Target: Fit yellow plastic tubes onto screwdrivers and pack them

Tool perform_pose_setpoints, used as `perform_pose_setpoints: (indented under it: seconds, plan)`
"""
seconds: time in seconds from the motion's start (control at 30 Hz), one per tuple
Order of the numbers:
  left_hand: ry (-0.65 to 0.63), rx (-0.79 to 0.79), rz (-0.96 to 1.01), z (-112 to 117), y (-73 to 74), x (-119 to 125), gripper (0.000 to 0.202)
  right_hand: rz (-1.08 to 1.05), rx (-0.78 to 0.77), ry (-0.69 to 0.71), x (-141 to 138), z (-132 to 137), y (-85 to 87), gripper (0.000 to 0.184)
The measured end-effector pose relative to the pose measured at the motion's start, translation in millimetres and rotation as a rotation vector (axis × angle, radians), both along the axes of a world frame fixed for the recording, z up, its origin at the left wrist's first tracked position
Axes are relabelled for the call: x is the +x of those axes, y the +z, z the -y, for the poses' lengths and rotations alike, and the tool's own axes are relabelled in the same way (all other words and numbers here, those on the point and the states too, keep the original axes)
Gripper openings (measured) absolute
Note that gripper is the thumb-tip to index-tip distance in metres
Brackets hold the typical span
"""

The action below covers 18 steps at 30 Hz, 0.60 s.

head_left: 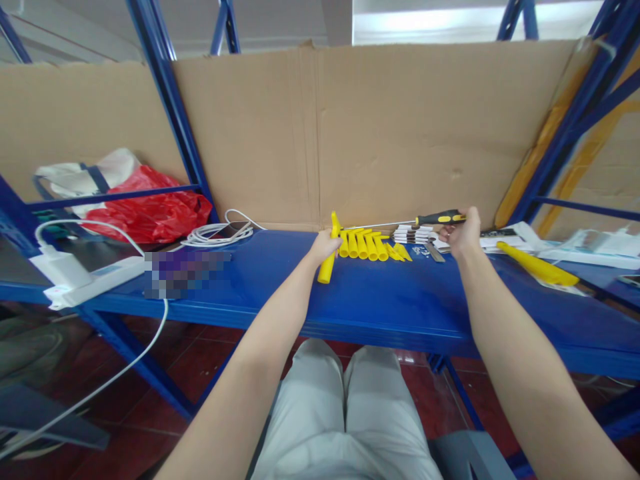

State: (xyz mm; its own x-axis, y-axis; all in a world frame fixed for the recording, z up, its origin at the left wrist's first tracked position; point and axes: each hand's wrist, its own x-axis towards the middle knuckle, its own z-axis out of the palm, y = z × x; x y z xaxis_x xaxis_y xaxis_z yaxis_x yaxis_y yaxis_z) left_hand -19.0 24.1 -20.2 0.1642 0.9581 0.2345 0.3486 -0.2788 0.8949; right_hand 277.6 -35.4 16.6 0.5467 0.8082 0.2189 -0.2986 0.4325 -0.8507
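Note:
My left hand (325,245) is closed around a yellow plastic piece (326,270) with a tube-like lower end and a flat upper end, held upright above the blue shelf. My right hand (464,235) grips a screwdriver (437,218) by its black and yellow handle. Its long shaft points left, and the tip reaches close to the yellow piece; contact cannot be made out. Between my hands lie a row of several similar yellow tubes (363,245), some small yellow wedges (399,253), a stack of white and dark pieces (413,234) and small metal bits (421,252).
A tall cardboard sheet (400,133) backs the blue shelf (380,300). To the right lies a long yellow piece (540,265) on paper. A coiled white cable (215,235), a red plastic bag (150,207) and a white power strip (107,275) are on the left.

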Motion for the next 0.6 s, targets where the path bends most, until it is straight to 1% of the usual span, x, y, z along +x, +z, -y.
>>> perform_pose_setpoints:
  seconds: [0.13,0.27,0.4,0.5,0.6]
  plan:
    - [-0.019,-0.005,-0.015,-2,-1.2,0,0.016,-0.037,-0.027,-0.031,-7,6,4.5,0.019]
    - [-0.019,-0.001,-0.014,-2,-1.7,1,0.016,-0.019,-0.026,-0.029,-5,5,4.4,0.018]
    - [-0.008,-0.001,-0.022,-2,-1.6,1,0.016,-0.059,-0.048,-0.031,-6,6,5.0,0.015]
    - [0.001,0.004,-0.028,-2,-1.6,0,0.016,-0.066,-0.062,-0.037,-12,9,7.2,0.015]
    - [0.004,-0.001,-0.037,-2,-1.8,0,0.017,-0.069,-0.075,-0.076,-18,11,9.2,0.018]
